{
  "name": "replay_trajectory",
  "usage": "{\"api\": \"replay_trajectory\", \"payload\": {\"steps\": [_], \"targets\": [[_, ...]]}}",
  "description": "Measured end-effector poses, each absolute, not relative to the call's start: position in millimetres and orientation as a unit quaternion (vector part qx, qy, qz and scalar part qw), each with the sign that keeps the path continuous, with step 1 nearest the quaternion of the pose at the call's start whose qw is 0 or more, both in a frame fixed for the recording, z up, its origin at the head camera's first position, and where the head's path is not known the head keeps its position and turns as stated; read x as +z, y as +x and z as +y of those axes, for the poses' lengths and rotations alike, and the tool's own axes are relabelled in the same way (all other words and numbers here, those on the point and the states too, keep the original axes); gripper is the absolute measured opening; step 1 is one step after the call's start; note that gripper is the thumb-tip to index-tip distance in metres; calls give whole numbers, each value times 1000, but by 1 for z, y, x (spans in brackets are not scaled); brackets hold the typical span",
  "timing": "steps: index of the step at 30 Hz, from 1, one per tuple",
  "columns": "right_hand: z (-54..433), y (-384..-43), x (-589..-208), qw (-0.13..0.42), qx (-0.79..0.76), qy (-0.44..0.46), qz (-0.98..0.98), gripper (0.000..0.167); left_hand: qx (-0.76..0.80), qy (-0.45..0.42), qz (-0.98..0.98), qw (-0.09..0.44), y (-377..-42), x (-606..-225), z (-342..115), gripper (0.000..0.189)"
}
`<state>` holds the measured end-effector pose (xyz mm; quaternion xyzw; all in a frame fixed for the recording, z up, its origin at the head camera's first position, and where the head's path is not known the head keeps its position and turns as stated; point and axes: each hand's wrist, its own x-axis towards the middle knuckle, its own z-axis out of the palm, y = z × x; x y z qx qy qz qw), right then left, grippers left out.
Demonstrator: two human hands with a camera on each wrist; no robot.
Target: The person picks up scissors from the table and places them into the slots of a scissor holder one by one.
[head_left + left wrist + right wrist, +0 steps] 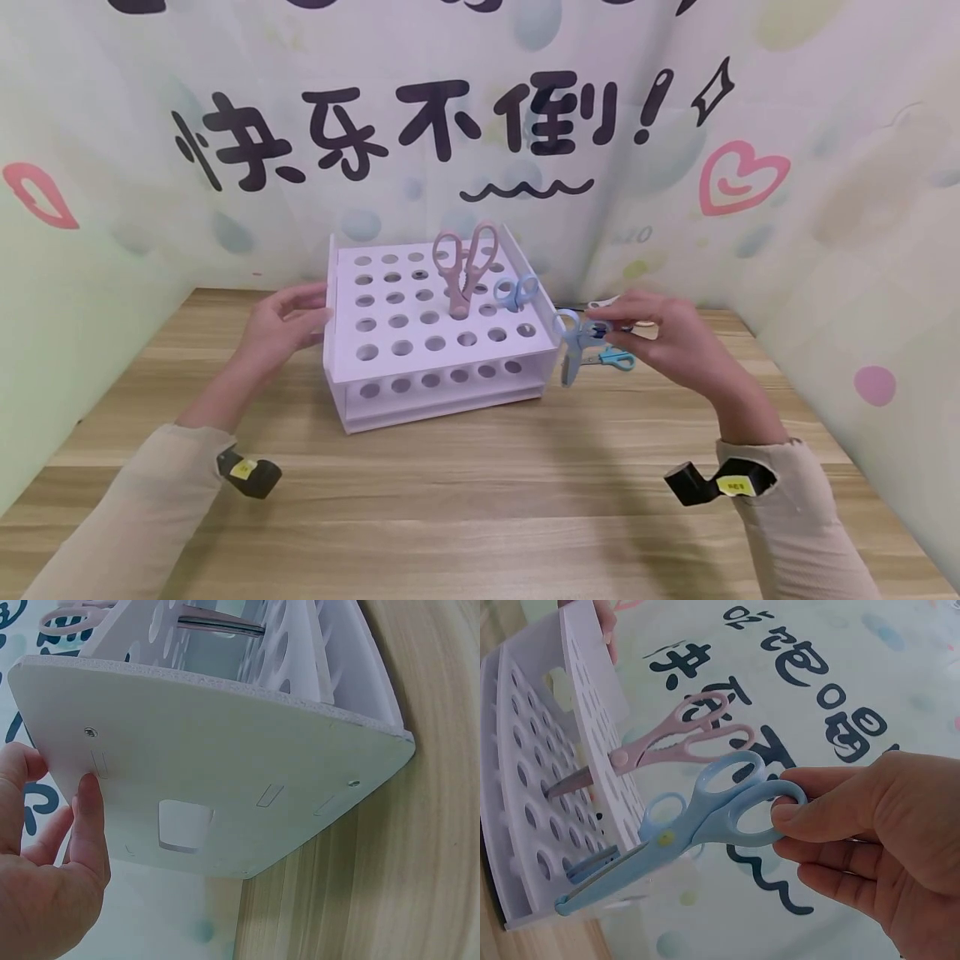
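Note:
My right hand (667,333) pinches one handle loop of a pair of light-blue scissors (656,847) between thumb and fingers. The scissors hang beside the right side of a white rack (384,310) with rows of round holes, blades pointing down. With its fingertips, my left hand (288,321) touches the rack's left side panel (225,750) near the far edge. Pink scissors (461,296) stand in one hole, handles up. To their right, smaller blue scissors (515,295) stand in another hole.
Turquoise-handled scissors (617,359) lie on the wooden table (450,517) right of the rack. More scissors lie behind them, partly hidden by my right hand. A printed cloth (637,217) hangs close behind the rack.

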<state>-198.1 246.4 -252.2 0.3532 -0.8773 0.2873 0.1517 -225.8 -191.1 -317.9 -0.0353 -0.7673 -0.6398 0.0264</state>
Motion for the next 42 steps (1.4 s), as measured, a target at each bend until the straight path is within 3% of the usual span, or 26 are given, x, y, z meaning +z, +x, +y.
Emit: {"api": "replay_trajectory", "payload": {"steps": [42], "targets": [[146,-224,-209,127,349,475,-798,32,-636,-31,-770,27,-228,-320,-192,54]]}}
